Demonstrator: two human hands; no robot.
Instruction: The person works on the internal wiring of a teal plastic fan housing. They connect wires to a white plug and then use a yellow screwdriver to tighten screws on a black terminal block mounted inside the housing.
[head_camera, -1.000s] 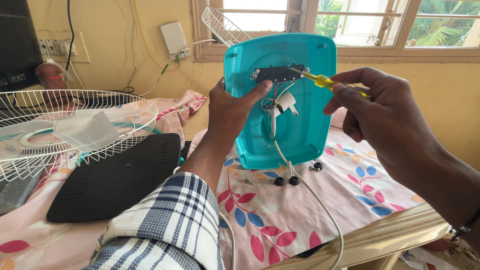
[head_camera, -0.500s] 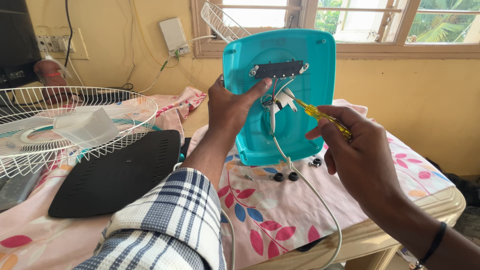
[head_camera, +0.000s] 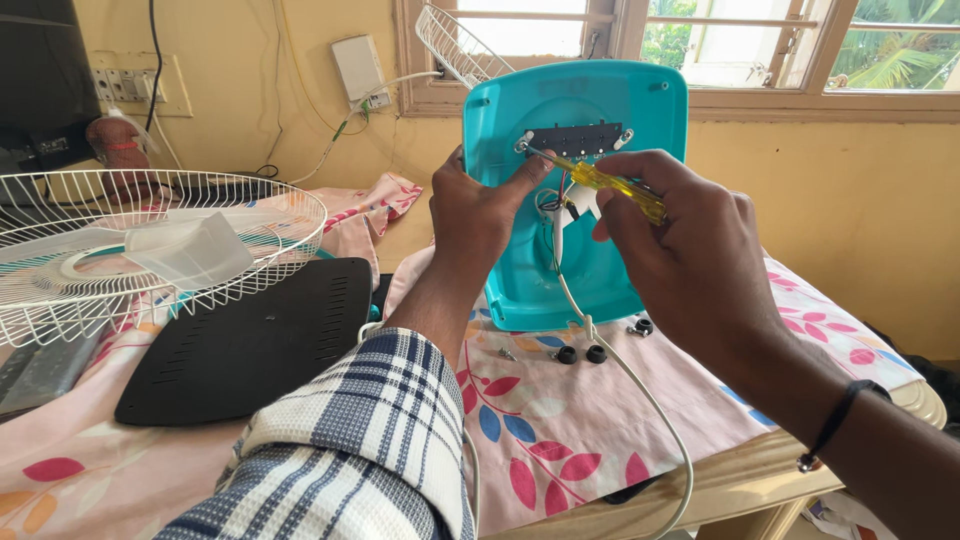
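Head view, near edge: a blue-and-white checked sleeve (head_camera: 350, 450) covers the left forearm, which rises from the bottom of frame. On the other side, the right wrist carries a thin black cord bracelet (head_camera: 828, 428). Both arms reach over a table spread with a pink cloth printed with red and blue leaves (head_camera: 560, 440). A white round cable (head_camera: 640, 400) trails from the near table edge up to the work.

Mid distance: the left hand (head_camera: 478, 215) is clamped on the left edge of an upright turquoise plastic fan base cover (head_camera: 610, 100), thumb pressed on its inner face just below a black rectangular switch plate (head_camera: 575, 140). The cover stands on the cloth with its hollow side facing the camera. The right hand (head_camera: 690, 250) is closed around a yellow translucent-handled screwdriver (head_camera: 615, 187); the metal tip rests at the left end of the switch plate. At the foot of the cover lie small black rubber feet (head_camera: 580, 354) on the cloth.

Left of the arms: a flat black plastic vented panel (head_camera: 250, 340) lies on the cloth, and a white wire fan guard (head_camera: 150, 250) with a clear plastic blade inside sits beside it, partly overlapping its far edge.

Far: a yellow wall (head_camera: 280, 90) with a white box and socket strip, and a wood-framed window (head_camera: 800, 60) showing greenery
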